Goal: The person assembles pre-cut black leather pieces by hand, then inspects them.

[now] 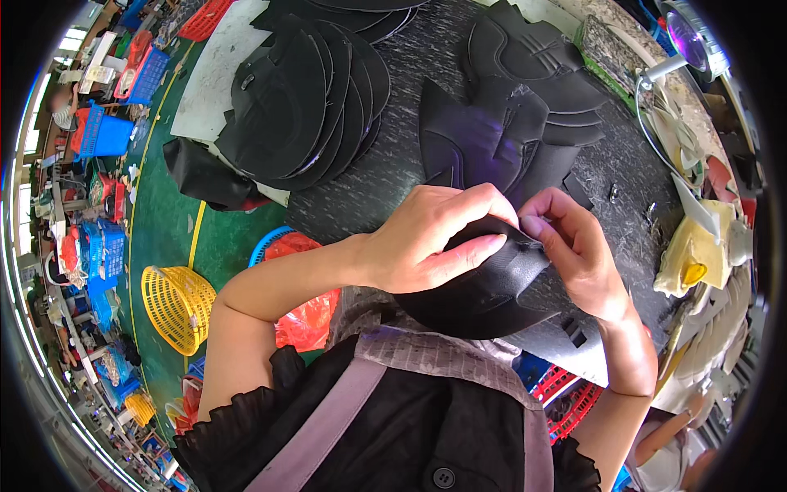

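Note:
Both of my hands hold one black leather-like cut piece [492, 287] just above the near edge of the dark worktable [393, 180]. My left hand [434, 238] lies over its top, thumb pressed along the upper edge. My right hand [570, 246] pinches the same edge from the right, fingertips meeting the left thumb. The piece curves downward toward my chest.
A fanned stack of black oval pieces [303, 107] lies at the table's far left, and a pile of shaped black pieces [508, 107] at centre. A lamp [689, 41] and a yellowed glue pot [697, 254] stand right. Yellow basket [176, 307] and blue crates [102, 135] sit on the green floor.

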A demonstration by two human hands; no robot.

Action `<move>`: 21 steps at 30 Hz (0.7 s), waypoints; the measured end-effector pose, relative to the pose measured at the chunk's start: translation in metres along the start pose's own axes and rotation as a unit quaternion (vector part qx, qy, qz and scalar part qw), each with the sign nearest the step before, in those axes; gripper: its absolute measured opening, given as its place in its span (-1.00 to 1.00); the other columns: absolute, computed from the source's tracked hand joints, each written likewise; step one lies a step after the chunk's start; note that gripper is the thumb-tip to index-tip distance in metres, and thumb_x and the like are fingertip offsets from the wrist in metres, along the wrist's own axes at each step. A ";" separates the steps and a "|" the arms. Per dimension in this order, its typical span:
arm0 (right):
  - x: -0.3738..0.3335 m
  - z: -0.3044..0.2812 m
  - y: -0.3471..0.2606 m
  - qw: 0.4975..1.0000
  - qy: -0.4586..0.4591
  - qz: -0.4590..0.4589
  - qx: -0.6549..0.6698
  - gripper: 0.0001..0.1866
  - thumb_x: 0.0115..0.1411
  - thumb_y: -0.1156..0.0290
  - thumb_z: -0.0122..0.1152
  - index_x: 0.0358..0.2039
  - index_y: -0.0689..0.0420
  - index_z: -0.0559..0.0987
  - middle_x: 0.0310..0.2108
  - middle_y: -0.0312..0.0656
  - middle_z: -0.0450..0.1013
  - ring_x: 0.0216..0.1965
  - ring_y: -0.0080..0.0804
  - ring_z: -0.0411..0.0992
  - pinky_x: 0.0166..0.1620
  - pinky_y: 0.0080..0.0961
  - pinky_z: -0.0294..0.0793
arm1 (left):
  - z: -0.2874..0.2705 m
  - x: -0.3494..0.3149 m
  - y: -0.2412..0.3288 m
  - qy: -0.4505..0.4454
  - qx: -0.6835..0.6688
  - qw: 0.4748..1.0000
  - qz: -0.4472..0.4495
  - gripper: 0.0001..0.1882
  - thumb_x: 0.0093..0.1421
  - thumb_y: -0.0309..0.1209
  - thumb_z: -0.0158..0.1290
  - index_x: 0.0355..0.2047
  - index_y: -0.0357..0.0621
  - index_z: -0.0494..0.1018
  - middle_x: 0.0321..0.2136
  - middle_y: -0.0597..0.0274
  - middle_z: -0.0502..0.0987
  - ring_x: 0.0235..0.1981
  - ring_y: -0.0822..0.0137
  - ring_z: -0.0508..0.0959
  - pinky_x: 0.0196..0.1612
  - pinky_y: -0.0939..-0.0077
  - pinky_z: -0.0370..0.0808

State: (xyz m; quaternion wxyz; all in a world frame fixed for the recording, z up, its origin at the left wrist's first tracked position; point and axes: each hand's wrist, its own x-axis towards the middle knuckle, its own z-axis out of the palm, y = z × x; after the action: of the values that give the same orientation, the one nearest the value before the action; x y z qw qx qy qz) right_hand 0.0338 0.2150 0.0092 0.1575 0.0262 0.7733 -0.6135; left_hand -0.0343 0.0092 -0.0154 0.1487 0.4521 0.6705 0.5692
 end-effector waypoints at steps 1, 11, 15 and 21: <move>0.000 0.000 0.002 1.000 0.002 0.001 0.001 -0.92 0.27 0.53 0.01 -0.33 0.25 0.45 -0.57 -0.45 0.28 -0.52 -0.81 0.14 -0.49 -0.73 0.13 | 0.000 0.000 0.000 -0.004 0.003 1.000 0.002 -0.81 0.15 -0.52 0.07 -0.21 -0.25 0.43 -0.38 0.18 0.51 -0.55 0.39 0.45 -0.52 0.54 0.29; -0.016 0.003 -0.002 0.857 0.155 -0.361 -0.334 -0.32 -0.20 0.20 0.53 -0.13 0.25 0.41 0.02 0.12 0.28 -0.04 0.01 0.40 -0.01 -0.20 0.42 | -0.005 0.002 0.008 0.024 -0.054 0.986 -0.155 -0.80 0.27 -0.46 0.00 -0.14 -0.30 0.41 -0.46 0.36 0.46 -0.48 0.70 0.37 -0.45 0.71 0.29; -0.011 0.009 -0.003 0.880 0.198 -0.308 -0.302 -0.82 -0.03 0.55 0.35 -0.41 0.21 0.52 -0.13 -0.05 0.38 -0.27 -0.27 0.43 -0.24 -0.44 0.45 | -0.006 0.003 0.010 -0.013 -0.046 0.973 -0.227 -0.78 0.27 -0.45 0.00 -0.13 -0.33 0.42 -0.48 0.38 0.48 -0.43 0.69 0.41 -0.35 0.76 0.36; -0.002 0.002 0.001 0.944 0.157 -0.243 -0.162 -0.91 0.09 0.61 0.23 -0.40 0.29 0.49 -0.36 -0.13 0.44 -0.35 -0.42 0.46 -0.29 -0.58 0.44 | 0.001 0.001 0.001 -0.016 -0.130 0.969 -0.208 -0.78 0.27 -0.45 0.00 -0.15 -0.34 0.44 -0.43 0.35 0.51 -0.39 0.66 0.44 -0.32 0.74 0.40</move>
State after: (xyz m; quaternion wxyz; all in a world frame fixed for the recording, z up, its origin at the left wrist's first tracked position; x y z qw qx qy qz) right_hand 0.0360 0.2134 0.0084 -0.1171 -0.0923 0.8603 -0.4875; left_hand -0.0333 0.0107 -0.0146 0.3322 0.2890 0.6672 0.6008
